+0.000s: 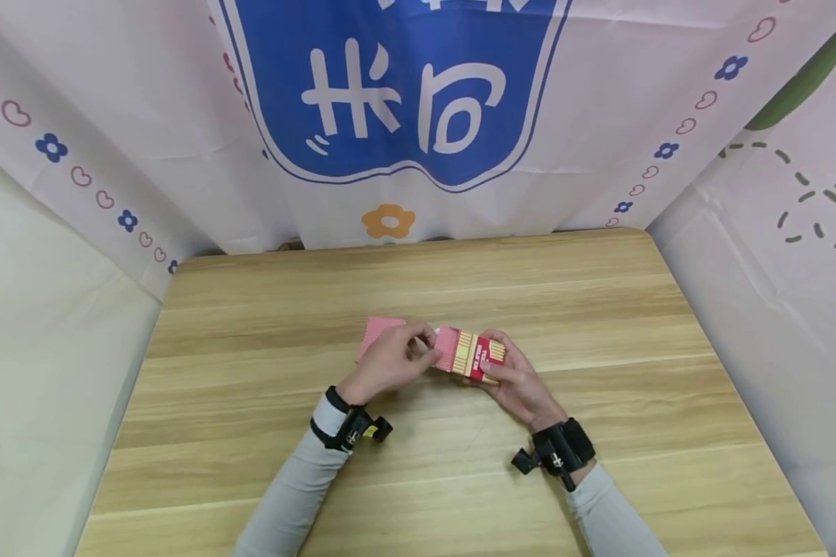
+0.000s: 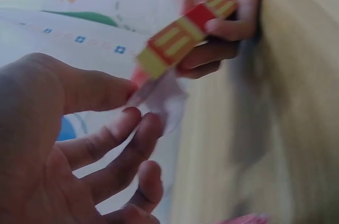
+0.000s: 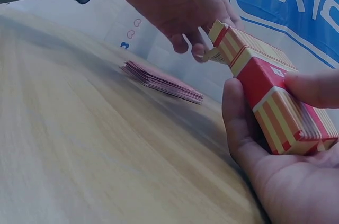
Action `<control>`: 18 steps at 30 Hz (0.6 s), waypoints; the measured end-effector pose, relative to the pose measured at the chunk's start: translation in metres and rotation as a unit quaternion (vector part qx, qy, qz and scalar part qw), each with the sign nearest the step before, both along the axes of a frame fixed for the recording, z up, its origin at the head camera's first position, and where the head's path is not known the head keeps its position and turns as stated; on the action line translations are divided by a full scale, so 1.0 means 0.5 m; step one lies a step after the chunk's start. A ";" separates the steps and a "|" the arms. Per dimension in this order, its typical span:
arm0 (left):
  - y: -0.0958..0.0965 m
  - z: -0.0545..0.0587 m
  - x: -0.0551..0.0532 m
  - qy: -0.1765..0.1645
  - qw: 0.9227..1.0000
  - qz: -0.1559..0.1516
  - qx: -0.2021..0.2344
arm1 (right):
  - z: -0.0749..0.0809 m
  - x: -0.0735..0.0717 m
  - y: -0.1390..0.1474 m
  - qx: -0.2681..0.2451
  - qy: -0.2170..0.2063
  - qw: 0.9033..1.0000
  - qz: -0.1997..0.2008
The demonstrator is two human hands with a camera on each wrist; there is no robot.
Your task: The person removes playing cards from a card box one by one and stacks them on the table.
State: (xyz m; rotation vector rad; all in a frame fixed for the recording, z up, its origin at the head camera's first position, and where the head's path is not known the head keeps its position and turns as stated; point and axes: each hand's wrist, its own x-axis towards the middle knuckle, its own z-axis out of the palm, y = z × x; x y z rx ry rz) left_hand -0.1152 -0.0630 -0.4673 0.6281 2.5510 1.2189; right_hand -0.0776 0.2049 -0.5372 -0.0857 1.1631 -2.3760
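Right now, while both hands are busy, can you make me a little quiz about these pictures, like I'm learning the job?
1. Which hand grips the body of the striped box: A) left, or B) right?
2. True or false: the pink stack rests on the table.
3. Fill in: in the head view, the flower below the big blue shape is ____.

Key:
1. B, the right hand.
2. True.
3. Orange.
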 end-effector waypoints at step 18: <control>-0.138 0.001 -0.070 0.022 0.991 0.091 0.097 | -0.003 0.003 -0.002 -0.023 -0.008 1.000 -0.001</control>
